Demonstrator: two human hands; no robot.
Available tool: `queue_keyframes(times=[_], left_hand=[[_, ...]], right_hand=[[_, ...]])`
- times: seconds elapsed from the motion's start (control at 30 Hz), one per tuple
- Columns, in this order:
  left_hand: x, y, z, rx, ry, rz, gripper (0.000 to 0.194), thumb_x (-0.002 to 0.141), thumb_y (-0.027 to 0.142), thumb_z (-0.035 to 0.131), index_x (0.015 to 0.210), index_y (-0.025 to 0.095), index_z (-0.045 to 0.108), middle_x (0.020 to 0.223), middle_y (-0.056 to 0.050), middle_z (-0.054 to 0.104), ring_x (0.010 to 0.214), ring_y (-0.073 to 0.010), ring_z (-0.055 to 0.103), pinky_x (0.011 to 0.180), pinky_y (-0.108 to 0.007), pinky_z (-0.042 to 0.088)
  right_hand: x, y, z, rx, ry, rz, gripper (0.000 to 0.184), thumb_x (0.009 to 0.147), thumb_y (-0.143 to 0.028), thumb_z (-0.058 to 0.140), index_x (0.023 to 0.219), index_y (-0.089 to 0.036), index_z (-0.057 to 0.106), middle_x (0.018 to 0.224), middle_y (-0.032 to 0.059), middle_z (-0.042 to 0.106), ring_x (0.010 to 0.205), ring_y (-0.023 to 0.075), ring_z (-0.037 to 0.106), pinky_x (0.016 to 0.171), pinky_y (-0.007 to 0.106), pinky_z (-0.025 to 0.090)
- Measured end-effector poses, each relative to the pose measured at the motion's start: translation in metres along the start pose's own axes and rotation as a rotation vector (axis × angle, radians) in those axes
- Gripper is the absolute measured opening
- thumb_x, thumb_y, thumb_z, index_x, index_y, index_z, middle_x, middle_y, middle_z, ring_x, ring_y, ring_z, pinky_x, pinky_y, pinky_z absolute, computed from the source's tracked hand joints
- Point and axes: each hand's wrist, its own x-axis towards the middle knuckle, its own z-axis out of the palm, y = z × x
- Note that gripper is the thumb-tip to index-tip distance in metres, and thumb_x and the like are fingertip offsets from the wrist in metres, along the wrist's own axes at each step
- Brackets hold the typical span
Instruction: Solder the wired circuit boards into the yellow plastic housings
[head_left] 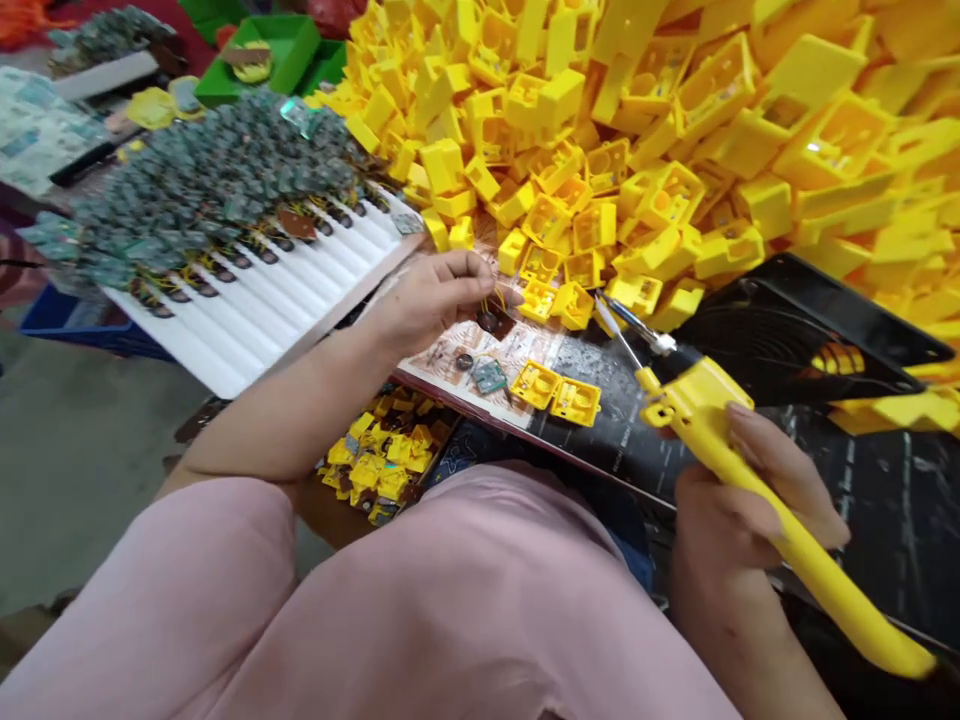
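Observation:
My left hand (431,295) is closed, thumb and fingers pinching thin yellow wires (496,293). From the wires hang a small dark round part (487,321) and a brown board (504,326), just above the table. My right hand (750,495) grips the handle of a yellow soldering gun (709,400), its metal tip pointing up and left toward the yellow cases. Between the hands, an opened yellow case (555,391) lies on the table edge. Beside it are a small green circuit board (490,376) and a round dark disc (465,361).
A large heap of yellow cases (555,220) covers the table's back and right. At left, a white ridged tray (300,310) holds many wired boards (225,170). A black fan-like frame (795,330) stands right. Below the edge sits a box of yellow parts (382,455).

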Motion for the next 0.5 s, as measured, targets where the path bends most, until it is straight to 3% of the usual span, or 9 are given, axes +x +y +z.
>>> queue_keyframes(times=[0.1,0.23,0.33,0.5], left_hand=[[-0.013,-0.012,0.042,-0.189,-0.091,-0.054,0.036,0.068,0.033,0.088,0.077,0.020,0.056,0.082,-0.003,0.079,0.087,-0.0248,0.081,0.077,-0.038,0.064],[-0.025,-0.026,0.080,-0.364,-0.069,-0.111,0.040,0.067,0.035,0.092,0.077,0.021,0.056,0.081,0.001,0.080,0.086,-0.0216,0.081,0.082,-0.035,0.064],[-0.031,-0.035,0.095,-0.432,-0.071,-0.142,0.042,0.068,0.038,0.092,0.078,0.023,0.054,0.080,0.002,0.080,0.085,-0.0216,0.081,0.083,-0.035,0.063],[-0.035,-0.041,0.097,-0.486,-0.081,-0.168,0.046,0.063,0.044,0.098,0.083,0.022,0.062,0.083,-0.001,0.083,0.086,-0.0221,0.080,0.081,-0.033,0.061]], right_hand=[[-0.005,-0.012,0.007,0.085,-0.112,0.117,0.048,0.094,-0.040,0.079,0.139,-0.028,0.070,0.107,0.0068,0.081,0.074,0.0226,0.079,0.062,0.032,0.068],[-0.010,-0.014,0.016,0.085,-0.250,0.150,0.039,0.101,-0.025,0.070,0.139,-0.029,0.063,0.108,0.0035,0.081,0.085,0.0193,0.081,0.076,0.032,0.070],[-0.009,-0.014,0.023,0.055,-0.334,0.120,0.043,0.092,-0.022,0.081,0.130,-0.028,0.061,0.113,0.0035,0.080,0.090,0.0189,0.081,0.077,0.029,0.070],[-0.004,-0.019,0.031,-0.026,-0.225,-0.018,0.046,0.089,-0.010,0.081,0.125,-0.027,0.059,0.094,-0.0042,0.079,0.073,0.0132,0.078,0.078,0.024,0.069]])
